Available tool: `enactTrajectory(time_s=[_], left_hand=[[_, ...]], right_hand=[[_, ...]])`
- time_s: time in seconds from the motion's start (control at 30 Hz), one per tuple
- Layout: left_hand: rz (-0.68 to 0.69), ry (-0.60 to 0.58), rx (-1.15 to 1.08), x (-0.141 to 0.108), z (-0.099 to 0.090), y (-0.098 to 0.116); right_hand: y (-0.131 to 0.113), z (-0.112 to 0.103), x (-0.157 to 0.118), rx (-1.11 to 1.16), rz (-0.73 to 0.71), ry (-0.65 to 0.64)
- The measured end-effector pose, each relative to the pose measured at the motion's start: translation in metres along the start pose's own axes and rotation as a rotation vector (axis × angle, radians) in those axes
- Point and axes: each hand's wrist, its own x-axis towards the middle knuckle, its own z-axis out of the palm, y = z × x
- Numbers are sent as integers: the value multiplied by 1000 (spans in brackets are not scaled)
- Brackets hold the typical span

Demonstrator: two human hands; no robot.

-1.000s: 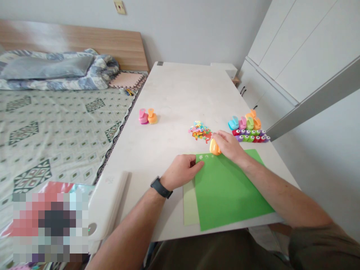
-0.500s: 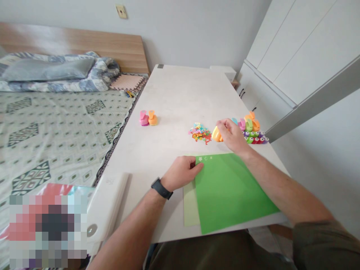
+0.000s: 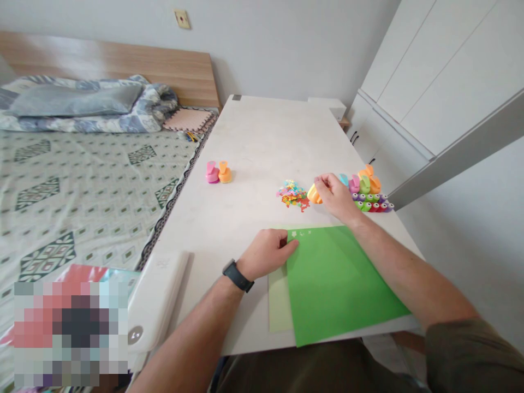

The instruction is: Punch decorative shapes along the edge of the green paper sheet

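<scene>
My left hand [image 3: 268, 251] pinches the upper left corner of a green sheet of paper [image 3: 335, 289] between thumb and fingers. A few small shapes are punched out along the sheet's top edge, beside my thumb. A pale green sheet [image 3: 279, 305] lies partly beneath it. My right hand [image 3: 333, 195] is closed around an orange craft punch [image 3: 314, 194], held above the table just right of a pile of colourful paper cut-outs [image 3: 292, 195]. My fingers cover part of the punch.
Several large punches [image 3: 365, 181] and rows of small punches [image 3: 373, 202] stand at the right edge. A pink punch [image 3: 212, 173] and an orange punch [image 3: 225, 172] stand left. A white machine [image 3: 160, 300] sits front left, near the bed [image 3: 98, 185].
The orange punch has tilted slightly in my right hand, which stays by the cut-outs. My left hand keeps its hold on the paper. The whole view has shifted a little.
</scene>
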Motion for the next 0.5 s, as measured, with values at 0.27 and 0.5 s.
enactTrajectory(time_s=[0.27, 0.5], left_hand=[[4, -1, 20, 0, 0, 1], [-3, -3, 24, 0, -1, 2]], right_hand=[[3, 5, 6, 548, 355, -25], [1, 3, 6, 760, 520, -64]])
